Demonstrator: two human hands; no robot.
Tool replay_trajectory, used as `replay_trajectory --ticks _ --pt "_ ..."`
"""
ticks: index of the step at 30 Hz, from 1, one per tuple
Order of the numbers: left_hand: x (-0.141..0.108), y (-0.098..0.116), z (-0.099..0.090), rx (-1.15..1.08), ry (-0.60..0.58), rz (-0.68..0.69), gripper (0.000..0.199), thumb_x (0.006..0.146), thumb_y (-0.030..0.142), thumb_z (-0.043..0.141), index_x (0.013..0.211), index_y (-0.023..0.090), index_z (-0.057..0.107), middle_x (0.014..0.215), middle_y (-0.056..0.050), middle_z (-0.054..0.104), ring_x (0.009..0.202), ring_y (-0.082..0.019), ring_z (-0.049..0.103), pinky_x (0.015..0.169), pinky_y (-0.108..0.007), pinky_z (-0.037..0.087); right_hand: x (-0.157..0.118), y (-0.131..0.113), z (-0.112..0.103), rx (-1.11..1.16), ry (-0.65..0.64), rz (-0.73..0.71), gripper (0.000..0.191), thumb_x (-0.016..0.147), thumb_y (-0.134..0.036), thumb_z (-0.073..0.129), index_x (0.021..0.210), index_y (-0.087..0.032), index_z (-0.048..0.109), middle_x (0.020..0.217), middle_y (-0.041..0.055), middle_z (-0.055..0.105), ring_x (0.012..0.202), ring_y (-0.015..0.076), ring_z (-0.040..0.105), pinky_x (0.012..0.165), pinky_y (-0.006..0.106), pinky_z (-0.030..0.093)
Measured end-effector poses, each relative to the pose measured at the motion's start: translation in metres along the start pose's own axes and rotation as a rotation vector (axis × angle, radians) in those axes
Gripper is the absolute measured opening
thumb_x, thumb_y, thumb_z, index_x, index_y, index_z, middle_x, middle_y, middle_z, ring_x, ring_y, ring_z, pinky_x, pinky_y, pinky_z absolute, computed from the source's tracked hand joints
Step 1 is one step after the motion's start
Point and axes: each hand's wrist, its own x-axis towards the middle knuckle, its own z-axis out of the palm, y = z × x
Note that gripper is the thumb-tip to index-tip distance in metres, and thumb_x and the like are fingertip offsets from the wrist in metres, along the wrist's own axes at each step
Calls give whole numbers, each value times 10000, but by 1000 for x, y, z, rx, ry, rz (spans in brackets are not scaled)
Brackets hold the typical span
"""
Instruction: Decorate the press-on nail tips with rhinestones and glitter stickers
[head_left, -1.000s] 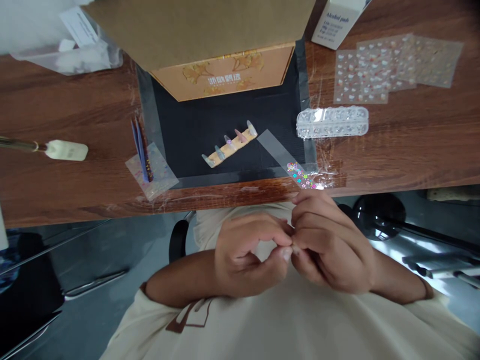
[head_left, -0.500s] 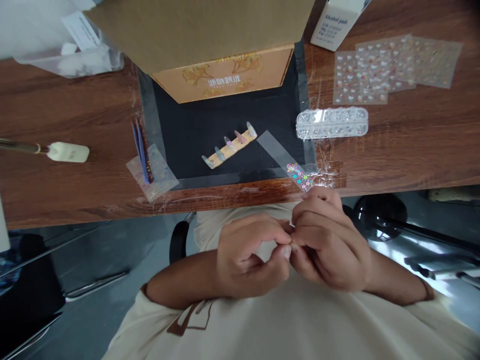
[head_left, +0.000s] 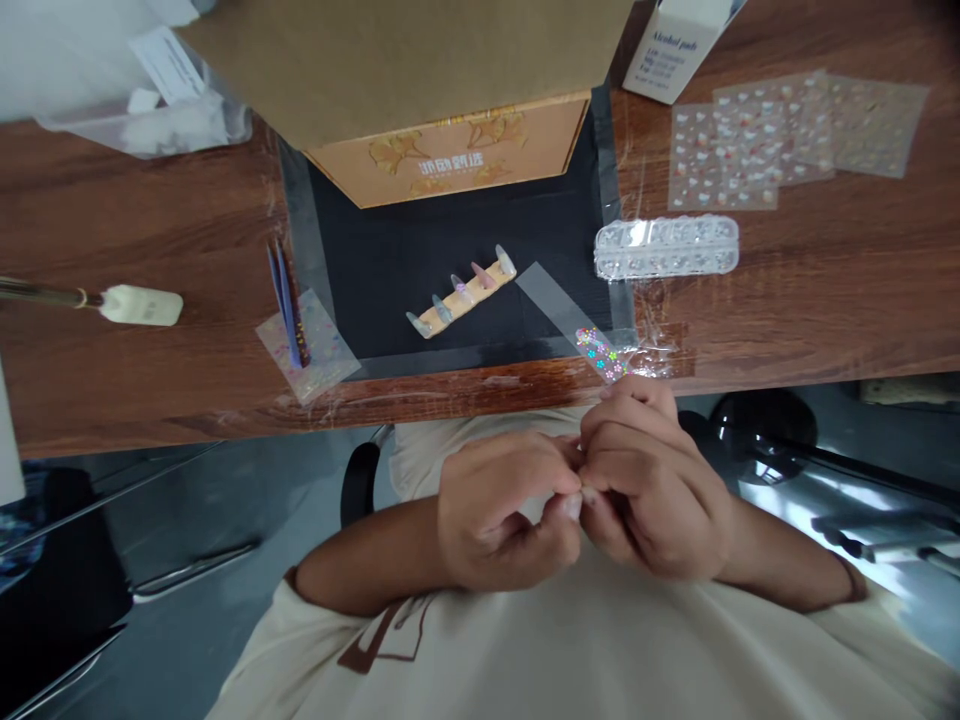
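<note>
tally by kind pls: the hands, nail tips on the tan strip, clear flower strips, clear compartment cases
Hands (left hand, right hand): 2
Nail tips: 5
Clear flower strip: 1
Clear compartment case: 1
Total: 9

The white carton (head_left: 671,60) at the upper right of the frame bears the printed heading "Alcohol pads". Smaller lines stand below the heading; two begin with "Mfg" and "Exp", but the values after them are too blurred to read. The cardboard box (head_left: 517,150) at the upper centre carries a row of four pale Chinese characters on its orange face. The last character reads "选"; the others cannot be read with certainty. A finer line beneath is illegible. The white label (head_left: 169,65) at the upper left shows print too small to read.
</note>
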Motion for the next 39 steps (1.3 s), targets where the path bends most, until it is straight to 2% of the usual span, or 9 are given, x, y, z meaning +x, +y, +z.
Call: replay_trajectory --ticks 5,11,18,28,33,39 --pt "0 0 -1 -43 34 -46 101 776 79 614 822 161 577 693 5 642 630 -91 642 700 -225 619 2 1 -1 -34 18 -24 97 845 -139 546 814 -210 488 643 -31 539 663 151 519 732 385 397" --pt "3 6 -7 -6 -24 -94 93 792 67 628 851 138 616 754 -50 702 717 -132 707 682 -208 595 2 2 -1 -72 35 -44 107 862 -145 554 812 -211 486 640 -26 558 660 152 535 730 383 407" --pt "1 10 -6 -100 -47 -241 76 806 85 619 827 158 615 749 -38 681 692 -131 663 663 -248 579 1 0 2 -82 67 -46 137 840 -145 546 794 -226 445 599 -42 498 632 148 492 723 389 417" --pt "-1 5 -6 -132 -71 -171 80 795 93 597 803 172 582 724 -23 657 656 -118 632 635 -237 567 2 -3 2 -78 46 -50 164 815 -134 533 787 -236 407 597 -37 508 640 150 486 746 393 429" --pt "-2 5 -6 -159 -32 -243 85 796 97 606 819 175 584 723 -17 647 665 -118 630 642 -243 558 5 0 4 -91 72 -56 165 810 -137 538 778 -235 408 602 -32 499 644 151 494 741 395 434" --pt "1 6 -9 -142 -57 -267 72 802 96 616 814 167 613 735 -29 679 667 -122 644 648 -244 557 6 2 7 -79 92 -67 172 791 -120 525 775 -237 399 597 -30 485 636 153 487 728 398 440"
